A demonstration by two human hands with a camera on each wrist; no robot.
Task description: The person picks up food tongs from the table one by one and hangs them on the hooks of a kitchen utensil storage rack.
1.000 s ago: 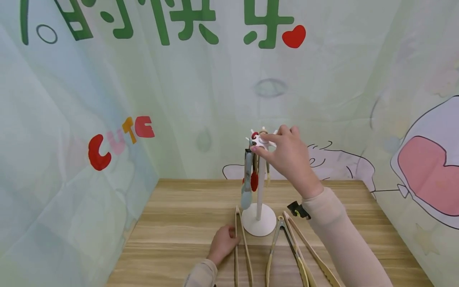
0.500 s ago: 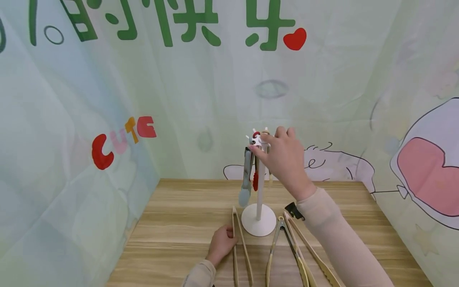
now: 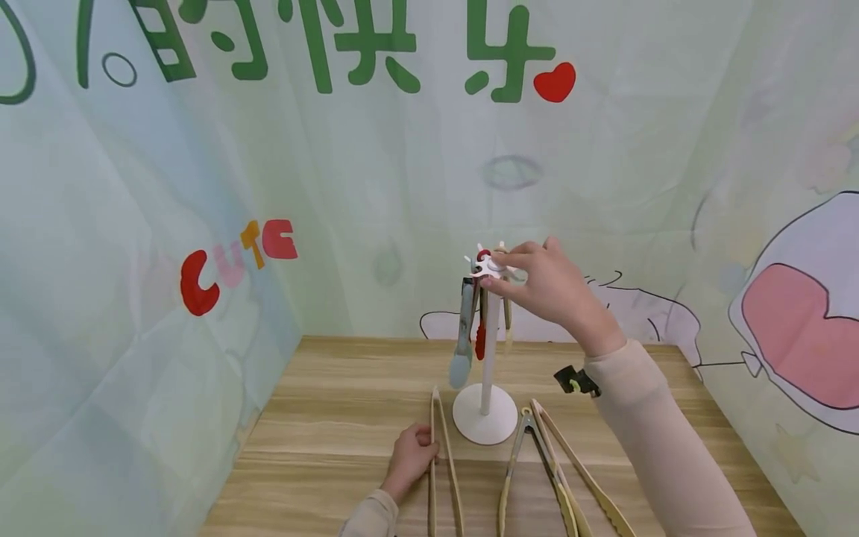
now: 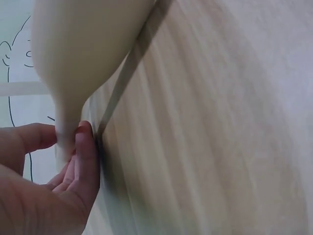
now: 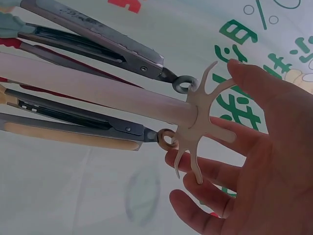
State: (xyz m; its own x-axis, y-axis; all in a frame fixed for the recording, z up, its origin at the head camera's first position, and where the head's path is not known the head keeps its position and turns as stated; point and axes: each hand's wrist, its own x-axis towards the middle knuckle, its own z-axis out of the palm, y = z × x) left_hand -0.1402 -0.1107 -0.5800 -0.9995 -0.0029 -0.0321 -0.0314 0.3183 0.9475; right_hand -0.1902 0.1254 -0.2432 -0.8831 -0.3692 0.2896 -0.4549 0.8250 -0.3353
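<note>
My left hand (image 3: 411,455) holds one arm of a pair of wooden tongs (image 3: 448,462) on the table, left of the white stand (image 3: 491,350). In the left wrist view, thumb and fingertips pinch the narrow part of a pale wooden arm (image 4: 93,44). My right hand (image 3: 553,287) grips the stand's hooked top (image 5: 198,129) between thumb and fingers. From its hooks, by their rings, hang tongs with light blue tips (image 3: 460,369), tongs with red tips (image 3: 480,343) and tongs with beige tips (image 5: 73,117).
Right of the stand's round base (image 3: 485,432) lie spread metal-and-wood tongs (image 3: 529,421) and further wooden tongs (image 3: 604,500). The wood-grain table (image 3: 356,403) meets a printed cloth backdrop (image 3: 376,186) behind and at both sides. A black device (image 3: 577,380) sits at my right wrist.
My left hand has drawn the wooden tongs slightly left, away from the stand's base. My right hand stays at the stand's top and has shifted a little. The hanging tongs have moved slightly.
</note>
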